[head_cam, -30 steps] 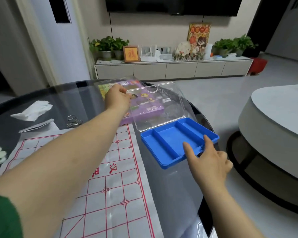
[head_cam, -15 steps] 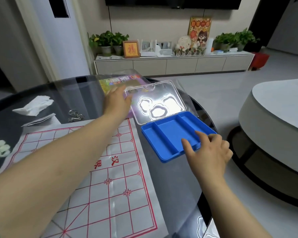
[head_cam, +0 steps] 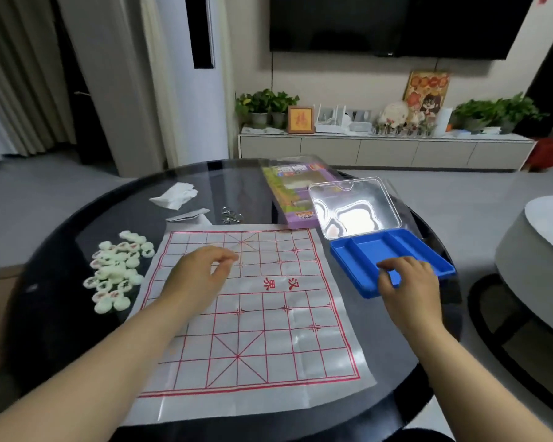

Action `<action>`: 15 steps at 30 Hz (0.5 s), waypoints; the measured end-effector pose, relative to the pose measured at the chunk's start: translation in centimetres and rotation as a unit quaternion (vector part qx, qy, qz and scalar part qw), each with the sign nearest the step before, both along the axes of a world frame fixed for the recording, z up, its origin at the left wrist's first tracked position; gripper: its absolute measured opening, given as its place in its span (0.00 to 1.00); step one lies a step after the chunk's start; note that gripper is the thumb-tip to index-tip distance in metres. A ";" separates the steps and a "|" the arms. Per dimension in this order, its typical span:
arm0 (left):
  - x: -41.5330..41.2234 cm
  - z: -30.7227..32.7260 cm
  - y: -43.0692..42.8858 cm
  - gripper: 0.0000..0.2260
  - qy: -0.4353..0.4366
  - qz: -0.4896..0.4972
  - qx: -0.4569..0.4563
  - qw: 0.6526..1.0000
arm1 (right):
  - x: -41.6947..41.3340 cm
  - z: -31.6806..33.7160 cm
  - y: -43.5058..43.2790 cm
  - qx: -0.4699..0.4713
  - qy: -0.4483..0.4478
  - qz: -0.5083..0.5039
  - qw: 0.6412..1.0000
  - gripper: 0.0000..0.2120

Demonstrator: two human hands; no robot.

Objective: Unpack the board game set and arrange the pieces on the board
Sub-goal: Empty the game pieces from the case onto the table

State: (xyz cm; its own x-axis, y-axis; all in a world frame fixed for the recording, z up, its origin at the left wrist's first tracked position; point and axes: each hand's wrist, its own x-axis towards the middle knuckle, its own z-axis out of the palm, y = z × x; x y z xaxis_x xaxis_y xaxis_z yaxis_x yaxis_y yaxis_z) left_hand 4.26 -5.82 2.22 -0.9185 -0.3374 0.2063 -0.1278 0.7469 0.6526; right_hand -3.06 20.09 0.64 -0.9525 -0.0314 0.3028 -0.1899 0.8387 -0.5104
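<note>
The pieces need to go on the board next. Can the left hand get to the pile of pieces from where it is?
Probably yes. The left hand hovers over the board, and the pile of pieces lies just off the board's left edge with only bare table between them.

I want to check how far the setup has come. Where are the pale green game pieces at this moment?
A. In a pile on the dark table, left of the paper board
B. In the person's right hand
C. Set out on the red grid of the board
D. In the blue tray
A: the game pieces lie heaped on the table left of the paper board; the blue tray and the grid hold none.
</note>
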 end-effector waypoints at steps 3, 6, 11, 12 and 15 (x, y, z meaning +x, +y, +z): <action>3.8 -1.0 -2.7 0.11 -0.025 0.002 -0.001 1.000 | 1.0 1.0 -2.9 -0.009 -0.010 0.046 0.999 0.10; 6.9 -2.1 -4.6 0.13 -0.055 -0.018 0.016 0.998 | 1.9 1.1 -6.4 -0.008 -0.020 0.098 0.995 0.10; 9.6 -3.8 -5.5 0.20 -0.114 -0.079 0.019 0.990 | 3.4 0.9 -12.1 0.028 -0.052 0.167 0.984 0.12; 9.8 -4.1 -5.6 0.21 -0.128 -0.088 -0.016 0.988 | 3.4 0.7 -13.0 0.042 -0.054 0.183 0.981 0.13; 9.9 -4.6 -6.0 0.23 -0.148 -0.099 -0.133 0.975 | 3.4 -0.2 -15.2 0.099 -0.067 0.230 0.966 0.17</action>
State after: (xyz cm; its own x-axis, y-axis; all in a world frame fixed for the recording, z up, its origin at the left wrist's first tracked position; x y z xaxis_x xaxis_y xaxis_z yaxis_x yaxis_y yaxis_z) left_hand 14.16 -11.79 -2.35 -0.9927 -0.1189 -0.0211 -0.1177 0.9135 0.3896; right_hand 0.39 4.93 0.49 -0.8547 -0.5046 0.1220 -0.5083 0.7658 -0.3939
